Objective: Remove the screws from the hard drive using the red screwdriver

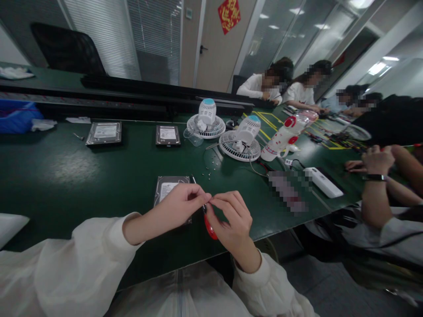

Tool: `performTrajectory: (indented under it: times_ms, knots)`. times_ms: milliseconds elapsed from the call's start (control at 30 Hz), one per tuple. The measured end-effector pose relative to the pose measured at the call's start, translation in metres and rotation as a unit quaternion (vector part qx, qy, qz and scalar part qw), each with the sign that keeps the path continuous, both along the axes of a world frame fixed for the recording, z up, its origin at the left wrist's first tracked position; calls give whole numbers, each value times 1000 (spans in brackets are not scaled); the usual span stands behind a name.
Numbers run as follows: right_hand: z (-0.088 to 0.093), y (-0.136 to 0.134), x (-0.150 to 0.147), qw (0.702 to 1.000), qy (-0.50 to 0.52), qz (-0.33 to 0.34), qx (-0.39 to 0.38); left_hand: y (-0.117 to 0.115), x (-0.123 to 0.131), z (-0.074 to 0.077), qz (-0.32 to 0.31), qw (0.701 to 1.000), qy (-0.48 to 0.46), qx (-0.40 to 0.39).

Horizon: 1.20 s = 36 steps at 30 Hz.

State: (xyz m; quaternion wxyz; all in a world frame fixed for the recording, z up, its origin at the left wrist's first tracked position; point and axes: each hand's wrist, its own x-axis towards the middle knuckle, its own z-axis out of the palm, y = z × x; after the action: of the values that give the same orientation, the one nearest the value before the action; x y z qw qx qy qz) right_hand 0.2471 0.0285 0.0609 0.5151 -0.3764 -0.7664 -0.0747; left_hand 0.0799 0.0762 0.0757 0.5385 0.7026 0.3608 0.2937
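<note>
My left hand [181, 202] is closed in a pinch over the right part of a hard drive [164, 188] on the green table. My right hand [233, 218] is pinched too, and the fingertips of both hands meet. Whatever lies between them is too small to make out. Below the fingertips a screwdriver with a red handle [210, 227] lies beside the drive, partly hidden by my hands. Several tiny screws [209, 174] are scattered on the table beyond my hands.
Two more hard drives [105, 133] [168, 135] lie farther back. Two white fans [207, 119] [243, 141], a clear cup [194, 138], a red-and-white bottle [280, 136] and a white power strip [323, 182] stand beyond and right. A blue bag [18, 116] is far left. Other people sit at right.
</note>
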Motion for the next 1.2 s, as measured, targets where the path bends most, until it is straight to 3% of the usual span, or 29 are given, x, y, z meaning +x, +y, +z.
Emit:
performTrajectory:
  times_ms: [200, 333, 433, 500, 533, 633, 800, 933, 1200]
  knots:
    - [1, 2, -6, 998, -11, -40, -45, 0, -3, 2, 30, 995, 45, 84]
    - [0, 3, -7, 996, -3, -20, -84, -1, -6, 5, 35, 984, 85, 153]
    - [5, 13, 6, 993, 9, -16, -117, -6, -11, 10, 36, 972, 116, 203]
    - [10, 31, 22, 983, -5, -58, -173, -12, -17, 10, 46, 955, 141, 257]
    - [12, 43, 31, 970, -31, -94, -224, -15, -21, 9, 52, 941, 158, 294]
    - [13, 90, 58, 944, -75, -115, -299, -25, -33, -2, 60, 884, 233, 400]
    - [-2, 148, 75, 905, -166, -127, -371, -35, -45, -23, 55, 823, 322, 465]
    - [-14, 157, 70, 893, -202, -149, -374, -33, -47, -34, 23, 792, 354, 496]
    - [-23, 156, 72, 893, -219, -160, -359, -36, -48, -43, 25, 793, 330, 512]
